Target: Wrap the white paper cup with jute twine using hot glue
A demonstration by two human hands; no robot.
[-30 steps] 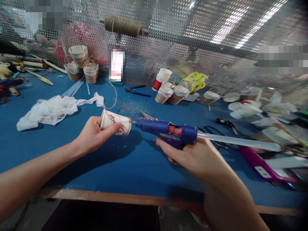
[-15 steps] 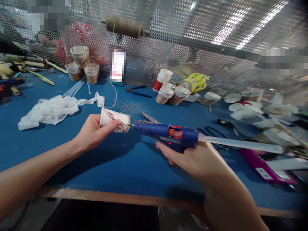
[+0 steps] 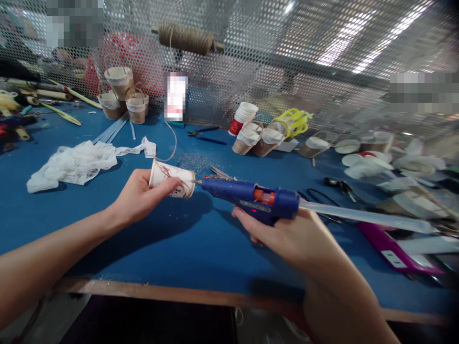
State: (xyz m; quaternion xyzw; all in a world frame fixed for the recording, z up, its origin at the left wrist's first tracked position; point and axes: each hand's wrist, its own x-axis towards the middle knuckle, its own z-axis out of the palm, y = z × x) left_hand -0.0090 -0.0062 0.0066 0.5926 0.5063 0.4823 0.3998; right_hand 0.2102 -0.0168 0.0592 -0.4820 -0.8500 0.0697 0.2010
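My left hand (image 3: 145,193) is closed around a white printed paper cup (image 3: 172,176), which lies on its side in the air with its base to the right. The thumb presses along the cup's wall, where a thin strand of twine (image 3: 175,143) runs up from the rim. In my right hand (image 3: 283,234) is a blue hot glue gun (image 3: 247,195), its red light lit. A long clear glue stick (image 3: 362,216) sticks out of its back. The gun's metal tip is at the edge of the cup's base; whether it touches I cannot tell.
A roll of twine (image 3: 185,38) hangs on the mesh panel. White lace (image 3: 77,167) lies left, and scissors (image 3: 220,172) lie behind the gun. Pliers (image 3: 208,138), twine-wrapped cups (image 3: 246,139) and a phone (image 3: 175,97) stand or lie farther back. A purple box (image 3: 385,248) is at the right.
The glue gun's tip has shifted slightly up and right along the cup's base edge. My left hand and the cup have barely moved.
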